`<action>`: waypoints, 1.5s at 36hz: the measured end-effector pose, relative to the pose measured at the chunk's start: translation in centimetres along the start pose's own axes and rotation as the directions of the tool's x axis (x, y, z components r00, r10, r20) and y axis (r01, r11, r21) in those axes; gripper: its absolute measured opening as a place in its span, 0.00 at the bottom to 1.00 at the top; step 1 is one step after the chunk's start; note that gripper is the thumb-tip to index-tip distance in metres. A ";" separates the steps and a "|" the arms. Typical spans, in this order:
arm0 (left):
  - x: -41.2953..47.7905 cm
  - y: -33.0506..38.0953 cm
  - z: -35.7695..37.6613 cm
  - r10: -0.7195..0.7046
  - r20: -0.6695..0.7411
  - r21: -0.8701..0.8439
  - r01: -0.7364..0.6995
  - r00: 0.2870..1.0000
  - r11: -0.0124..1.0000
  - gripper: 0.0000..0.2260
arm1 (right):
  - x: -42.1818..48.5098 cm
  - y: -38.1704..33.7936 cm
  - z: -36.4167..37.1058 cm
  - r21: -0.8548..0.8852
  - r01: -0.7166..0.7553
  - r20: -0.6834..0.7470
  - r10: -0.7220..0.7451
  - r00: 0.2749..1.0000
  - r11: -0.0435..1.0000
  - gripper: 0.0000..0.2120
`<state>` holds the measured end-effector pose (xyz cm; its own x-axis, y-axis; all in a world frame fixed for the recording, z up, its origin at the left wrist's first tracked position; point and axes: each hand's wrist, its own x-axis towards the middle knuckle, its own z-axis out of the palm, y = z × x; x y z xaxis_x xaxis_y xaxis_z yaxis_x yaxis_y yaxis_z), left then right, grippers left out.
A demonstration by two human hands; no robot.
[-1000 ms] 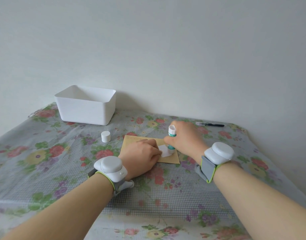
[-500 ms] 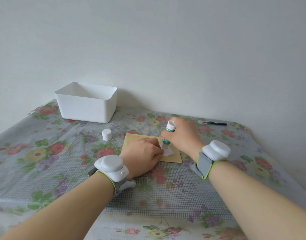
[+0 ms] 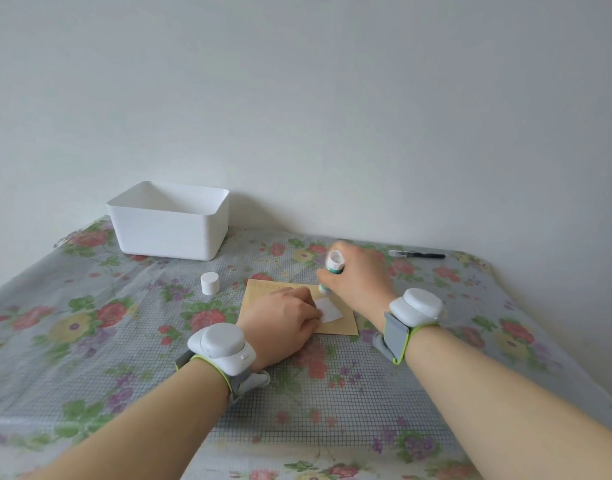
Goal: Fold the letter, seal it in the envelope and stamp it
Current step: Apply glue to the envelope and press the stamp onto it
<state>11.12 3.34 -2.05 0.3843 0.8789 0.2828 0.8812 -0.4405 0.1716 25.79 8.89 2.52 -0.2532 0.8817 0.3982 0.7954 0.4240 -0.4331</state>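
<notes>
table (image 3: 90, 341), covered in floral cloth. white bin (image 3: 169, 230), set at the far left by the wall. brown envelope (image 3: 344, 323), laid flat at centre, partly covered by left hand (image 3: 280, 322), fingers curled, tips pinning white stamp (image 3: 330, 311) on the envelope. right hand (image 3: 360, 278), closed round glue stick (image 3: 335, 262), held tilted above the envelope's far edge. black pen (image 3: 422, 254), far right. white cap (image 3: 209, 283), stood left of the envelope.

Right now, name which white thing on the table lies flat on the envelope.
The small white paper piece, held by the left hand on the brown envelope; the white cap and white bin stand off it.
</notes>
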 end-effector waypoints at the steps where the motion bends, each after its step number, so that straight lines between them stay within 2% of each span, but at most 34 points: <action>1: 0.0 0.0 0.0 0.000 0.001 0.000 0.000 1.000 1.000 0.15 | 0.0 0.4 -0.3 0.059 -0.027 -0.078 0.032 0.996 0.998 0.08; 3: 0.1 0.0 0.0 0.006 -0.003 0.003 -0.006 1.000 1.000 0.15 | 0.1 1.2 -1.2 0.174 -0.088 -0.233 0.128 0.964 0.981 0.08; 5: 0.3 0.1 -0.1 0.016 -0.008 0.006 -0.016 1.000 1.000 0.15 | 0.3 2.4 -2.4 0.233 -0.168 -0.306 0.237 0.922 0.958 0.10; 8: 0.8 0.2 -0.8 0.013 0.019 0.062 -0.014 1.000 0.998 0.15 | 0.2 4.6 -3.3 0.300 -0.302 -0.296 0.389 0.872 0.905 0.13; 11: 1.6 0.9 -1.4 0.081 0.092 0.258 -0.102 0.992 0.961 0.15 | -0.4 7.1 -3.7 0.417 -0.416 -0.248 0.542 0.803 0.808 0.13; 15: 2.5 1.1 -1.6 0.131 0.214 0.433 -0.215 0.968 0.875 0.13 | -0.8 9.0 -3.9 0.565 -0.444 -0.176 0.628 0.758 0.695 0.18; 18: 2.7 0.8 -1.6 0.191 0.288 0.499 -0.317 0.938 0.806 0.09 | -0.6 9.4 -4.0 0.640 -0.417 -0.139 0.632 0.763 0.645 0.14; 22: 2.6 0.7 -1.7 0.229 0.337 0.519 -0.383 0.913 0.764 0.08 | 0.1 10.1 -3.6 0.664 -0.394 -0.114 0.607 0.786 0.635 0.20; 24: 2.5 0.5 -1.7 0.268 0.294 0.529 -0.390 0.918 0.754 0.05 | 0.2 10.3 -3.3 0.635 -0.379 -0.111 0.565 0.818 0.674 0.17; 27: 2.2 0.3 -1.6 0.286 0.266 0.522 -0.387 0.920 0.760 0.02 | 0.0 10.1 -3.0 0.497 -0.388 -0.117 0.503 0.856 0.776 0.14; 28: 2.2 0.3 -1.6 0.310 0.210 0.526 -0.375 0.927 0.764 0.02 | -0.1 10.2 -2.9 0.462 -0.389 -0.117 0.489 0.864 0.797 0.13; 30: 2.0 0.3 -1.9 0.314 0.041 0.454 -0.297 0.949 0.840 0.07 | -0.1 10.1 -2.6 0.425 -0.384 -0.111 0.468 0.876 0.820 0.14; 32: 2.4 0.7 -1.7 0.177 -0.147 0.265 -0.134 0.973 0.955 0.12 | -0.1 10.4 -2.3 0.397 -0.392 -0.081 0.457 0.886 0.830 0.15; 33: 2.7 1.0 -2.0 0.050 -0.169 0.155 -0.023 0.984 0.988 0.13 | -0.1 10.4 -2.2 0.383 -0.391 -0.066 0.447 0.892 0.837 0.14; 35: 3.6 1.2 -2.5 -0.156 -0.199 -0.060 0.147 0.967 0.987 0.10 | -0.1 10.6 -2.0 0.375 -0.387 -0.051 0.435 0.899 0.842 0.10; 37: 4.6 1.0 -2.8 -0.258 -0.151 -0.246 0.217 0.954 0.945 0.08 | -0.1 10.7 -2.0 0.378 -0.378 -0.044 0.424 0.905 0.845 0.10; 39: 5.6 0.6 -2.8 -0.270 0.001 -0.330 0.255 0.963 0.909 0.07 | -0.2 10.5 -2.2 0.403 -0.369 -0.017 0.410 0.912 0.837 0.13; 41: 6.4 0.2 -2.4 -0.256 0.129 -0.274 0.283 0.958 0.919 0.08 | -0.5 10.3 -2.4 0.437 -0.369 0.013 0.404 0.915 0.820 0.18; 44: 7.5 -0.3 -1.8 -0.250 0.197 -0.169 0.284 0.948 0.944 0.09 | -1.0 10.0 -3.2 0.483 -0.375 -0.006 0.432 0.902 0.791 0.25; 46: 8.0 -0.5 -1.8 -0.232 0.215 -0.105 0.259 0.949 0.960 0.10 | -1.5 9.7 -3.9 0.519 -0.382 -0.050 0.473 0.880 0.765 0.21; 50: 9.1 -0.5 -2.3 -0.187 0.230 0.057 0.179 0.955 0.982 0.12 | -2.9 9.8 -5.2 0.514 -0.351 -0.264 0.533 0.804 0.783 0.11; 52: 9.5 -0.4 -2.3 -0.165 0.248 0.118 0.139 0.955 0.983 0.13 | -3.4 9.7 -5.3 0.497 -0.359 -0.230 0.519 0.824 0.790 0.11; 54: 9.8 -0.4 -2.0 -0.153 0.253 0.158 0.115 0.955 0.981 0.13 | -3.5 9.8 -5.1 0.473 -0.394 -0.098 0.491 0.866 0.788 0.15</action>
<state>13.98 11.75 2.59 0.3022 0.9532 0.0050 0.9519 -0.3021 0.0511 37.26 8.91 1.04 0.2248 0.9513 0.2111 0.4665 0.0852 -0.8804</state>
